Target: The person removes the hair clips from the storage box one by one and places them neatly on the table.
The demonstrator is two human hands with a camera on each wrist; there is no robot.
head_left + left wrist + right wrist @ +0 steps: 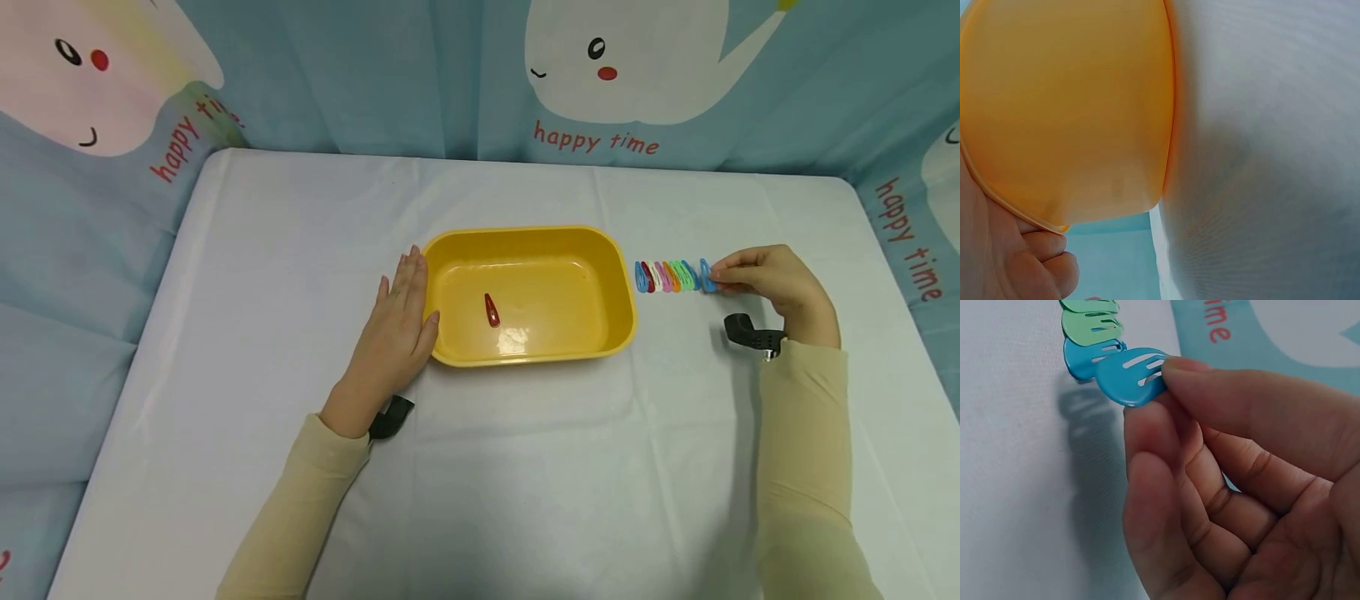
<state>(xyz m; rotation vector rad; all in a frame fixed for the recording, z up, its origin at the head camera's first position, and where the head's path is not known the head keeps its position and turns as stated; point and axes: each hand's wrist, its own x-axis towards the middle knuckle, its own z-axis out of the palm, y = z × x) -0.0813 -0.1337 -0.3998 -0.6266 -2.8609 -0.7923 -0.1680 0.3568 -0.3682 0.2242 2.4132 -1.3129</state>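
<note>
Between thumb and fingertips, my right hand [776,283] pinches a blue snap hair clip [1132,378], at the right end of a row of colourful hair clips [667,277]. In the right wrist view another blue clip [1082,359] and green clips [1091,326] lie just beyond the held one. My left hand [397,329] rests with straight fingers against the left side of a yellow plastic tray [525,357]. The left wrist view shows the tray's outer wall [1072,112] beside the palm. Inside the tray, left of its middle, lies a red hair clip [492,310].
A white cloth [525,467] covers the table. Blue curtains [375,75] with whale prints hang behind and at both sides. Each wrist wears a black camera mount, one at the left wrist [391,417] and one at the right wrist [750,333].
</note>
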